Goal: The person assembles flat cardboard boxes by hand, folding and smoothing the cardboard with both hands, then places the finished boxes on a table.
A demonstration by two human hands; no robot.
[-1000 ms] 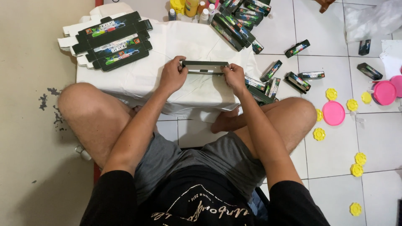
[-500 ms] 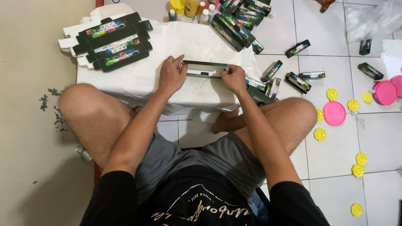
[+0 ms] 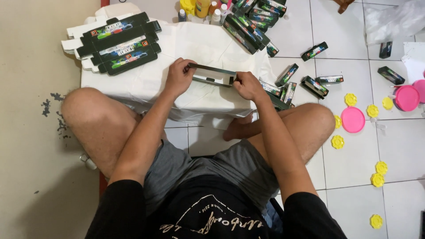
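A long, narrow dark carton (image 3: pixel 211 74) lies crosswise on the white-covered desk (image 3: pixel 146 86), held at both ends. The left hand (image 3: pixel 178 77) pinches its left end with fingers curled over the top edge; the right hand (image 3: pixel 249 86) grips the right end, thumb pressed against the flap. Behind it, toward the desk's far left corner, sits a stack of flat unfolded cartons (image 3: pixel 117 44). A pile of assembled dark boxes (image 3: pixel 252 22) occupies the far right corner, beside small bottles (image 3: pixel 208 11). More boxes (image 3: pixel 316 84) lie scattered on the tiled floor (image 3: pixel 354 155), with pink lids (image 3: pixel 353 119) and yellow caps (image 3: pixel 338 142) well apart.
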